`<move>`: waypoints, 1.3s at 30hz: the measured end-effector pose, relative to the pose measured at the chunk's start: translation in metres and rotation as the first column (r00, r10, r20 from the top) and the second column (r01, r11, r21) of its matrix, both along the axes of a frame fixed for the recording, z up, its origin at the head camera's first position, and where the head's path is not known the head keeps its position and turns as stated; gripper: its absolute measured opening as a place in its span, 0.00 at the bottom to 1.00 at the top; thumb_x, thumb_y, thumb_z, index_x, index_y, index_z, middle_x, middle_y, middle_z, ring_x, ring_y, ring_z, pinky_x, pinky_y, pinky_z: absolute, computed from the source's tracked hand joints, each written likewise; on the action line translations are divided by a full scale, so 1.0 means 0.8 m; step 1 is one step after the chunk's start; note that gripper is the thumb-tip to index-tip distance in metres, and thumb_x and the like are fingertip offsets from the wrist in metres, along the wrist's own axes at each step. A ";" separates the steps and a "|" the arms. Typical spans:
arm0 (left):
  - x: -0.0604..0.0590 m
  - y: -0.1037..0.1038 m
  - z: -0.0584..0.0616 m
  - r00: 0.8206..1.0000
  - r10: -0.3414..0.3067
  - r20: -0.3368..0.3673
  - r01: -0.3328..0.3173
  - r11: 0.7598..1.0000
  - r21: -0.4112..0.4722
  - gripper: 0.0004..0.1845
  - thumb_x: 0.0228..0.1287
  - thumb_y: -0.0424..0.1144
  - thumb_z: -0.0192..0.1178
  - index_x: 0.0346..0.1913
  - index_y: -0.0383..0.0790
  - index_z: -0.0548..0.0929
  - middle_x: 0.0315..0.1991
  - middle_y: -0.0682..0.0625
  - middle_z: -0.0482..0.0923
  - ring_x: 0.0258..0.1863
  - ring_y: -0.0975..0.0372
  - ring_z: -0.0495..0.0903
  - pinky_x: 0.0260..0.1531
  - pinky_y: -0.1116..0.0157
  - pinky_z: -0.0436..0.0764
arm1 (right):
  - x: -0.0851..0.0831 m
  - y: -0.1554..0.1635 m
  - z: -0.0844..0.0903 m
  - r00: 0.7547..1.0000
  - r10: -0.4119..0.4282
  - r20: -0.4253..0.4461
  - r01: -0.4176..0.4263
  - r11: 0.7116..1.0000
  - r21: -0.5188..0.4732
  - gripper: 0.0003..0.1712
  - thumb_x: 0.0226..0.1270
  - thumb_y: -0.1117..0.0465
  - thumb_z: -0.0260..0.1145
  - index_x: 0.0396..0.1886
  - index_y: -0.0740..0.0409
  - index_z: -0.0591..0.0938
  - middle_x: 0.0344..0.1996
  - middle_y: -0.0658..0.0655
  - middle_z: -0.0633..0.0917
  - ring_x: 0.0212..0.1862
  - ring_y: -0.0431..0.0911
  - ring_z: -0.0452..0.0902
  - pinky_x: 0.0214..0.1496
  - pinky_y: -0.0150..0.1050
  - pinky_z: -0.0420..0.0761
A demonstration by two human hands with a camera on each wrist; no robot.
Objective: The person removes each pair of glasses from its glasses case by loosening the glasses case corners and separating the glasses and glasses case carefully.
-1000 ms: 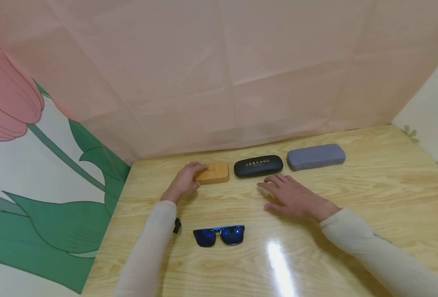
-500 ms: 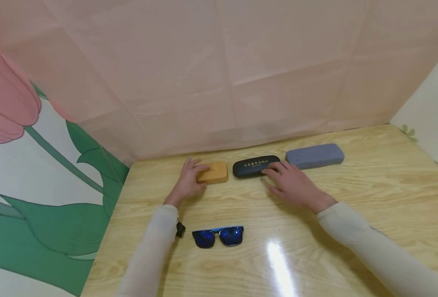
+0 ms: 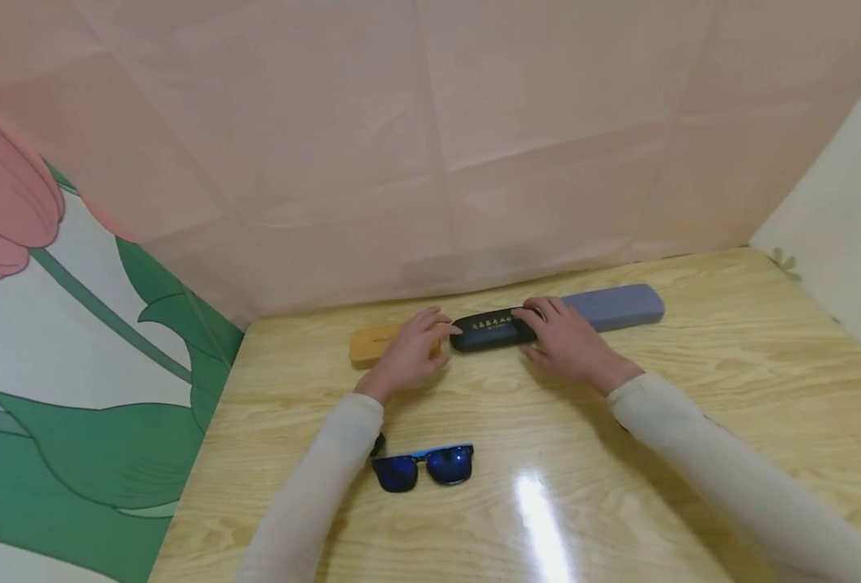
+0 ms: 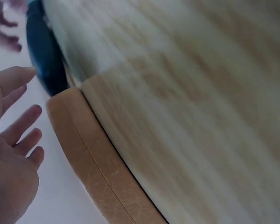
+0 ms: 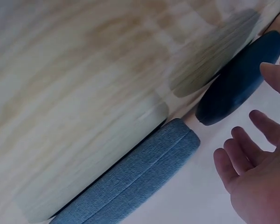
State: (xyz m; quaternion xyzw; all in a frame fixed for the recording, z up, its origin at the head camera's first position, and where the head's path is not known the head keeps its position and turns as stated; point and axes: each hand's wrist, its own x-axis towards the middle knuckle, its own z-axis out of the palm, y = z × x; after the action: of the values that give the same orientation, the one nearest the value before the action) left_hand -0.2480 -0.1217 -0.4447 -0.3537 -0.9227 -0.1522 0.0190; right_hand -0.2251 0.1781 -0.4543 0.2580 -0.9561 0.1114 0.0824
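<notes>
Both hands now converge on the black case [image 3: 490, 332] at the back of the surface [image 3: 692, 421]: the left hand [image 3: 408, 356] has left the tan case [image 3: 372, 344], fingers loosely spread, while the right hand [image 3: 561, 340] rests relaxed on its right end.

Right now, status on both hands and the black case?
Left hand open, right hand open, flanking black case. Tan case and grey case close beside.
</notes>
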 end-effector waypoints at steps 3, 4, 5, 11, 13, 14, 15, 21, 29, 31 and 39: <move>-0.001 0.007 0.000 0.999 -0.028 0.025 0.028 0.999 -0.030 0.25 0.68 0.42 0.63 0.67 0.51 0.76 0.71 0.45 0.68 0.78 0.50 0.54 0.78 0.50 0.52 | -0.005 0.003 0.000 0.999 -0.012 0.031 0.012 1.000 0.005 0.40 0.67 0.49 0.68 0.74 0.57 0.65 0.70 0.65 0.67 0.71 0.62 0.60 0.70 0.65 0.64; -0.002 0.009 -0.001 0.999 -0.037 0.033 0.038 0.999 -0.036 0.25 0.69 0.43 0.62 0.68 0.51 0.75 0.72 0.44 0.67 0.78 0.50 0.54 0.78 0.50 0.52 | -0.007 0.004 0.000 0.999 -0.018 0.041 0.018 1.000 0.005 0.41 0.67 0.49 0.68 0.75 0.57 0.64 0.71 0.65 0.66 0.71 0.62 0.59 0.70 0.66 0.63; -0.002 0.010 -0.001 0.998 -0.045 0.040 0.047 0.998 -0.040 0.25 0.70 0.43 0.62 0.69 0.50 0.74 0.73 0.43 0.66 0.78 0.49 0.53 0.78 0.49 0.51 | -0.008 0.005 0.001 0.998 -0.022 0.051 0.022 1.000 0.008 0.41 0.68 0.49 0.68 0.75 0.57 0.63 0.72 0.65 0.66 0.72 0.63 0.59 0.70 0.66 0.62; -0.002 0.017 -0.002 0.998 -0.067 -0.005 0.066 0.991 -0.118 0.25 0.71 0.46 0.60 0.69 0.52 0.74 0.74 0.46 0.65 0.79 0.50 0.51 0.79 0.50 0.50 | -0.012 0.005 0.007 0.994 -0.055 0.099 0.050 0.998 0.049 0.40 0.69 0.45 0.65 0.74 0.57 0.65 0.72 0.65 0.67 0.72 0.64 0.59 0.71 0.67 0.60; -0.001 0.018 -0.002 0.997 -0.069 -0.021 0.065 0.988 -0.143 0.24 0.71 0.47 0.60 0.69 0.53 0.75 0.74 0.48 0.65 0.80 0.50 0.50 0.79 0.51 0.50 | -0.014 0.005 0.006 0.993 -0.064 0.101 0.058 0.996 0.064 0.39 0.70 0.44 0.64 0.74 0.58 0.67 0.71 0.65 0.69 0.72 0.63 0.61 0.71 0.66 0.60; -0.001 0.017 -0.002 0.997 -0.070 -0.028 0.065 0.987 -0.149 0.24 0.71 0.47 0.60 0.69 0.53 0.74 0.74 0.48 0.66 0.80 0.50 0.51 0.79 0.51 0.51 | -0.015 0.004 0.006 0.993 -0.064 0.101 0.057 0.996 0.069 0.38 0.70 0.44 0.64 0.73 0.58 0.67 0.70 0.65 0.70 0.71 0.63 0.62 0.71 0.65 0.60; -0.001 0.017 -0.002 0.997 -0.070 -0.034 0.064 0.987 -0.151 0.24 0.71 0.47 0.60 0.69 0.53 0.74 0.74 0.48 0.66 0.80 0.50 0.51 0.78 0.50 0.52 | -0.016 0.003 0.005 0.993 -0.061 0.096 0.054 0.996 0.074 0.38 0.70 0.44 0.64 0.73 0.58 0.68 0.69 0.65 0.71 0.71 0.63 0.63 0.70 0.65 0.60; 0.003 0.012 -0.003 0.998 -0.054 -0.033 0.048 0.987 -0.153 0.24 0.72 0.47 0.59 0.69 0.53 0.74 0.74 0.49 0.66 0.80 0.51 0.50 0.79 0.50 0.51 | -0.019 -0.002 0.003 0.997 -0.034 0.074 0.029 0.997 0.069 0.35 0.70 0.48 0.65 0.71 0.60 0.69 0.66 0.65 0.74 0.69 0.63 0.65 0.70 0.63 0.62; 0.008 0.008 -0.002 0.997 -0.063 -0.039 0.056 0.985 -0.164 0.24 0.70 0.46 0.60 0.67 0.54 0.75 0.72 0.50 0.67 0.79 0.53 0.53 0.79 0.51 0.50 | -0.016 -0.005 0.002 0.998 -0.010 0.062 0.006 0.998 0.062 0.35 0.69 0.50 0.67 0.69 0.62 0.70 0.65 0.65 0.75 0.67 0.62 0.67 0.68 0.62 0.63; 0.010 0.007 -0.002 0.997 -0.064 -0.042 0.057 0.987 -0.152 0.23 0.70 0.46 0.61 0.66 0.53 0.76 0.71 0.49 0.69 0.78 0.53 0.55 0.79 0.50 0.51 | -0.014 -0.007 0.002 0.998 -0.005 0.070 0.001 0.998 0.060 0.35 0.69 0.49 0.67 0.69 0.61 0.70 0.65 0.65 0.76 0.67 0.62 0.68 0.68 0.62 0.64; 0.019 0.008 -0.004 0.996 -0.079 -0.045 0.073 0.990 -0.123 0.19 0.66 0.50 0.65 0.58 0.55 0.78 0.62 0.52 0.73 0.68 0.57 0.65 0.73 0.51 0.57 | 0.001 -0.009 0.002 0.997 0.030 0.075 -0.032 0.999 0.034 0.35 0.66 0.49 0.70 0.66 0.62 0.73 0.62 0.65 0.78 0.64 0.62 0.70 0.66 0.63 0.67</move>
State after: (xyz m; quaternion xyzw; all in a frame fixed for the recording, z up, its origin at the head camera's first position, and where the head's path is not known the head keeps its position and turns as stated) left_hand -0.2331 -0.1152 -0.4481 -0.3927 -0.9153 -0.0879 0.0145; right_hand -0.2246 0.1708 -0.4526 0.2699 -0.9563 0.1053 0.0406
